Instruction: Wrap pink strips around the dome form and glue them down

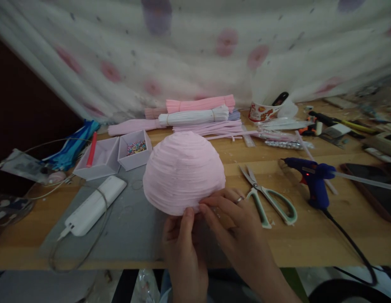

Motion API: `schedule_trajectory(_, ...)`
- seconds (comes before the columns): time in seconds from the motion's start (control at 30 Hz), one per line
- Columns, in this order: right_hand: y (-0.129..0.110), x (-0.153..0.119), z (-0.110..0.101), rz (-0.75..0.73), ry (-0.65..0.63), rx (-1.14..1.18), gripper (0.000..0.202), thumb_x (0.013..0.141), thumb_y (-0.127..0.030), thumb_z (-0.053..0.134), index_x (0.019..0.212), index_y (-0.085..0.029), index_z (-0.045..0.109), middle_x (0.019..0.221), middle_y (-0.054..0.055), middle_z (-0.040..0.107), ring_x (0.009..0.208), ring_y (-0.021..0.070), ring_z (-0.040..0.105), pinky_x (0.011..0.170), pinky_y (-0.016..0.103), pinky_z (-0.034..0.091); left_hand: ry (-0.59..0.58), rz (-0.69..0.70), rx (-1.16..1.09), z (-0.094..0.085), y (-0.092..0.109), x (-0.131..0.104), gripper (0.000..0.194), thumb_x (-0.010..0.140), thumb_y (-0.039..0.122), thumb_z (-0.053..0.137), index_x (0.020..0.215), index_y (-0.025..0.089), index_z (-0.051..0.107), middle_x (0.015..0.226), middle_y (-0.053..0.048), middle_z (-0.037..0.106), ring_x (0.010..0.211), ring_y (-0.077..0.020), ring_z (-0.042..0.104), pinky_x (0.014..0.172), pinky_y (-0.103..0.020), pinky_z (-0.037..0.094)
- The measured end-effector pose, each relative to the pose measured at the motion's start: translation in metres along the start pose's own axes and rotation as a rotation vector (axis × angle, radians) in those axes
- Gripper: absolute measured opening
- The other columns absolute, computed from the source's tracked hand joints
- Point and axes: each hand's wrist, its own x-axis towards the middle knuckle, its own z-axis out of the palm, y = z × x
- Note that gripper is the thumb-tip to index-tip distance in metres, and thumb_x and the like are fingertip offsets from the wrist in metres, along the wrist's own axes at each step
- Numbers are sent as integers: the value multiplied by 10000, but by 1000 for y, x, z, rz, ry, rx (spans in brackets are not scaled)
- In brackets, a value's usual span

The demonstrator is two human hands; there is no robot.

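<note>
A pale pink dome (184, 172), built up in ridged rows that look like pipe cleaners, is held up over the grey mat, its near rim toward me. My left hand (184, 244) grips that rim from below, thumb on top. My right hand (236, 227), with a ring on one finger, pinches the rim just to the right of the left thumb. The undersides of the fingers are hidden. Closest to my right hand on the table are scissors (258, 191) with pale green handles, blades apart.
A blue glue gun (312, 176) with a lit red light lies right, its cord running off the front edge. A white power bank (94, 206) rests on the grey mat (129, 227). Behind are two trays (100, 158), bundled pipe cleaners (195, 115) and a paper cup (263, 112).
</note>
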Motion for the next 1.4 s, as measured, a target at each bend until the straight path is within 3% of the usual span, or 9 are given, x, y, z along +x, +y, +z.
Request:
schedule_trajectory(0.17,0,-1,0,9,-80,2,96,927,-163,605,960,-197,689,951,55,663,934,219,579,775,362,462,-13,6,-1,-3,-2,2,210,667,302,863,836,233,759,853,-6,780,781,-150,737,699,-215,584)
schedule_trajectory(0.67,-6,3,7,49,-24,-29,133,918,-140,607,809,-205,648,839,11,656,855,195,582,766,352,404,11,-86,-36,-1,0,0,296,617,348,908,852,224,778,861,-27,795,773,-150,736,670,-190,568)
schedule_trajectory(0.87,-3,0,10,37,14,-73,82,937,-172,593,898,-222,644,889,20,674,874,204,612,761,351,431,40,-136,-86,4,2,1,333,567,313,930,845,231,767,833,-1,782,774,-150,732,680,-202,569)
schedule_trajectory(1.0,3,-15,-14,75,193,-97,49,926,-246,621,963,-266,647,876,8,670,822,196,632,725,331,461,79,-133,-58,4,6,1,316,544,280,942,779,223,739,693,65,711,564,-56,613,525,-128,474)
schedule_trajectory(1.1,14,-32,-47,319,534,-231,136,883,-398,683,925,-272,651,817,18,651,751,226,610,738,371,457,2,-108,-11,0,5,3,264,614,307,917,705,189,699,462,125,472,384,-11,339,408,-128,327)
schedule_trajectory(1.17,24,-39,-64,470,658,-321,243,868,-500,668,947,-271,655,828,31,638,756,244,598,737,387,450,-50,-80,11,-2,4,4,235,678,301,883,698,180,683,425,140,364,374,-12,258,410,-142,298)
schedule_trajectory(1.2,28,-41,-69,509,626,-331,283,852,-538,665,933,-267,664,821,34,642,748,245,600,712,381,452,-61,-75,23,-2,3,4,224,694,293,873,702,177,681,425,140,350,377,-14,253,416,-147,295)
schedule_trajectory(1.27,34,-40,-65,545,425,-210,341,812,-587,676,861,-250,688,749,31,657,678,227,609,614,344,459,-51,-76,41,-2,1,5,221,701,290,866,704,174,678,437,135,361,383,-14,259,423,-151,295)
schedule_trajectory(1.4,28,-27,-22,679,-45,490,433,795,-650,676,810,-218,652,481,-54,510,385,109,439,368,227,346,-17,-88,30,0,-3,3,265,648,316,891,721,173,681,464,122,395,395,-18,281,408,-150,285)
